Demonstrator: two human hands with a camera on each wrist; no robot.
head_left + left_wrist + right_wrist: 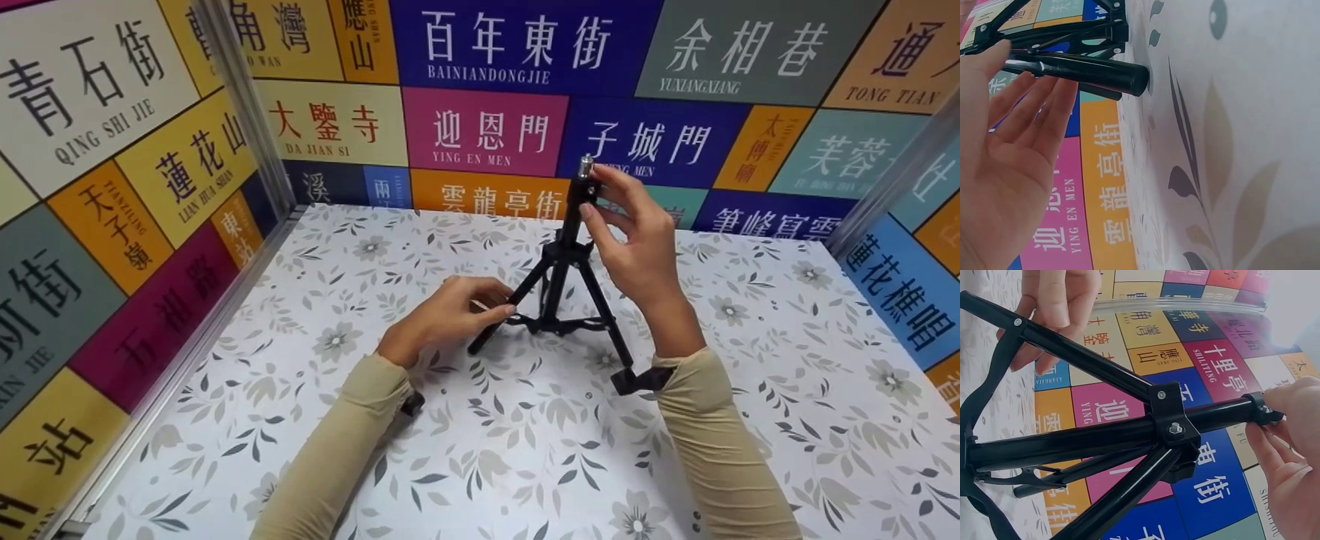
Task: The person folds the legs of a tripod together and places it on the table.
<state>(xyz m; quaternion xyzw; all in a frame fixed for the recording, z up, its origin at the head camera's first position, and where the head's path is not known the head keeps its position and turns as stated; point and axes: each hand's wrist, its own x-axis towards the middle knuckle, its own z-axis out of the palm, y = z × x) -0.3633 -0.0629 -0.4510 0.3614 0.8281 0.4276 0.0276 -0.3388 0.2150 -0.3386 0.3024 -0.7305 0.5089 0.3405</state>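
Observation:
A small black tripod (555, 292) stands on the patterned tabletop with its legs spread and a silver screw tip on top. My right hand (637, 232) pinches the collar near the top of the centre column, thumb and fingers around its small knob. In the right wrist view the right hand (1292, 444) holds that collar (1261, 408). My left hand (457, 307) is beside the left leg, thumb and fingertips right at it, fingers loosely extended. The left wrist view shows the left hand (1010, 157) with relaxed fingers partly hidden behind the leg (1089, 70).
The tabletop (480, 465) has a white leaf-and-flower print. Walls of coloured street-name panels (480, 135) rise behind and at both sides, with a metal corner post (247, 105) at the back left. A black strapped wrist camera (637, 379) sits at the right cuff.

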